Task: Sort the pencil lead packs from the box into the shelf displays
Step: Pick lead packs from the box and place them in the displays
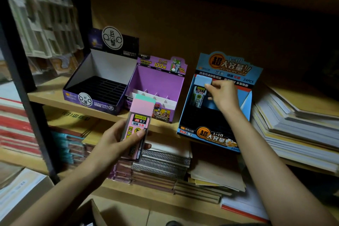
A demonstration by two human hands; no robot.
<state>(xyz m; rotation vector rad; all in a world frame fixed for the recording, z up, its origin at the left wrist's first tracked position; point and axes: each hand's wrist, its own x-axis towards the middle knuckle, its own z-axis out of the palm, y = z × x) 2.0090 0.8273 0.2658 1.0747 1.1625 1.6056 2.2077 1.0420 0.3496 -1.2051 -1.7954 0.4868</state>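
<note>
The right hand [222, 95] is pinching the blue-capped lead pack [200, 91] by its cap, fingers [209, 86] closing on the top while the pack is hanging upright, long axis running down from the fingertips into the back-left slot of the blue display [216, 134]. The left hand [117, 141] is gripping a pink-capped pack [138, 124] and a green-capped one behind it, upright, just below the purple display [157, 86], which is lying beyond the fingertips, the likely next slot.

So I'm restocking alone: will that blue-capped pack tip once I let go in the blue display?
Probably stays upright: the blue-capped pack is tall and narrow, but it sits at the back of the blue display. It looks rigid and light; the right hand pinches only its cap.
</note>
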